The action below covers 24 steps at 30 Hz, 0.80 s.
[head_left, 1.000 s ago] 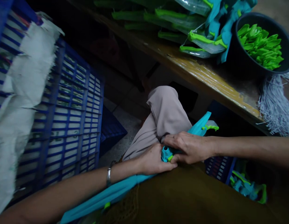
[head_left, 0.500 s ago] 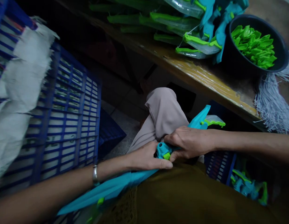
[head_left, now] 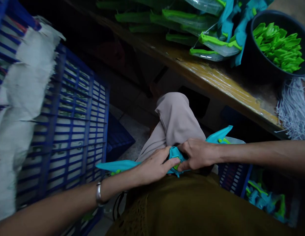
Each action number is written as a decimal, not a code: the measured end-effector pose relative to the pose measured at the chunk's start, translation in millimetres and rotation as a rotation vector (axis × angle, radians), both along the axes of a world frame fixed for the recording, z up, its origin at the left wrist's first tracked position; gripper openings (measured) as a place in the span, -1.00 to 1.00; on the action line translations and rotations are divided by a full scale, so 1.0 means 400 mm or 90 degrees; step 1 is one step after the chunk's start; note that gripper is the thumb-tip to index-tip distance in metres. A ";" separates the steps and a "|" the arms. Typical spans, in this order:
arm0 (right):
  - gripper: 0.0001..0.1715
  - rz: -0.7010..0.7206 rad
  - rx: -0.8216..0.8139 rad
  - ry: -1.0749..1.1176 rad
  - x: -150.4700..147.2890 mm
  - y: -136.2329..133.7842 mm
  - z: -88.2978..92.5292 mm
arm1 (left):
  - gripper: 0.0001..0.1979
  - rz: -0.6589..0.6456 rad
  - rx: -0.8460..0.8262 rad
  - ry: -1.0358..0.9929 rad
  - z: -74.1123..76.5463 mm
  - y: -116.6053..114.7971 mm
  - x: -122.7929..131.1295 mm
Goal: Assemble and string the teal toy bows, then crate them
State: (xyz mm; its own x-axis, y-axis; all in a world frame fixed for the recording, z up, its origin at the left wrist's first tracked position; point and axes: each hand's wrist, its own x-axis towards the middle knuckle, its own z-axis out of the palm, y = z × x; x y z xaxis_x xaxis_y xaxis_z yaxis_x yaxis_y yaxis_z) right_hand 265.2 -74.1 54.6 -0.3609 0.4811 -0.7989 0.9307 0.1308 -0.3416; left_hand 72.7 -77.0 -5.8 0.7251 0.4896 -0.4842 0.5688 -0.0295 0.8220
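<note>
A turquoise plastic piece with long wing-like arms on both sides lies across my lap, its hub between my hands. My left hand is closed around the hub's left side, its thumb pressed on a small green part set in the hub. My right hand grips the other side, fingertips close to the same green part. Past my right wrist one turquoise arm sticks up with a green and clear flap beneath. My hands hide much of the piece's middle.
A blue crate with torn white sacking stands at left. On the wooden table are stacked turquoise-green pieces, a black bowl of small green parts and a bundle of grey strings. Similar pieces lie lower right.
The piece has turned: its left arm swung up from below my left forearm to above it, while the right arm tilted lower. The left thumb moved up onto the green part.
</note>
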 end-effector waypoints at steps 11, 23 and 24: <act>-0.61 0.017 -0.009 0.022 -0.008 0.019 -0.028 | -0.69 0.070 0.048 0.005 -0.029 -0.024 0.003; -0.73 0.145 0.723 0.465 0.024 -0.150 -0.019 | -0.52 0.145 0.008 -0.140 0.003 0.078 -0.066; -0.75 0.113 0.723 0.466 0.033 -0.156 -0.033 | -0.51 0.161 0.031 -0.146 0.009 0.098 -0.079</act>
State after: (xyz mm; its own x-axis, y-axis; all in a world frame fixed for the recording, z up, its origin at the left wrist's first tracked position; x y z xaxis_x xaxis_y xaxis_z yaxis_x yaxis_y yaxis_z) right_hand 278.4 -136.6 41.6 -0.6530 0.6423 0.4014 0.5256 0.7658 -0.3705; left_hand 41.1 -37.7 -2.2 0.6649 0.6866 -0.2941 0.3630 0.0471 0.9306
